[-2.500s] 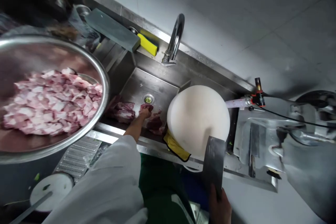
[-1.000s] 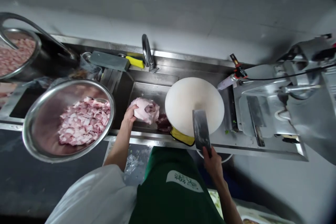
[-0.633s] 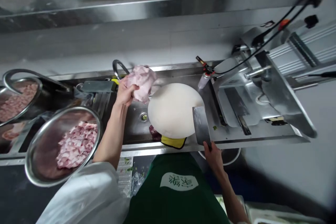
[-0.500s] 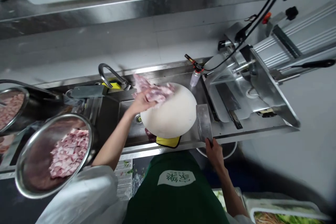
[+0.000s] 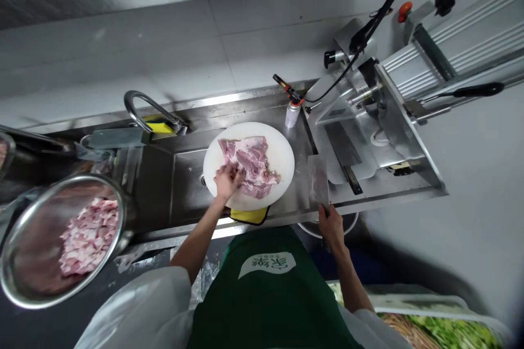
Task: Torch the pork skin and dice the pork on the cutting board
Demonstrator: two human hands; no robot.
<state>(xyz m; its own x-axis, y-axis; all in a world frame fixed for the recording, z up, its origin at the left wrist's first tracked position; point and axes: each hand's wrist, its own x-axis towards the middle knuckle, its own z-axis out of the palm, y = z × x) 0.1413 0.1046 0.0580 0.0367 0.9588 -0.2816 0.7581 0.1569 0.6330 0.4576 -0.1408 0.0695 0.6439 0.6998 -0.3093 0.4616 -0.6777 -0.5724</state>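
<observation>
A slab of raw meat [image 5: 249, 161] lies spread out on the round white cutting board [image 5: 282, 161]. My left hand [image 5: 228, 180] is at its left edge, fingers curled onto the meat. To the right of the board, my right hand [image 5: 331, 223] grips the handle of a cleaver [image 5: 318, 180]. The cleaver's broad blade points away from me over the steel counter, apart from the board. Under the board's near edge, a yellow cloth [image 5: 249, 216] sticks out. At the left stands a large steel bowl [image 5: 16, 248] with chopped raw meat [image 5: 88, 237] inside.
A steel sink [image 5: 186, 180] with a curved faucet [image 5: 143, 106] is left of the board. A gas torch [image 5: 292, 112] stands behind it. Right of that are a second cleaver [image 5: 344, 144] and a slicing machine [image 5: 403, 120]. A tub of cut vegetables [image 5: 446, 330] sits low at the right.
My left hand has brought the meat down from above the board's far left side, and it now lies flat on it. My right hand still holds the cleaver. The view has shifted.
</observation>
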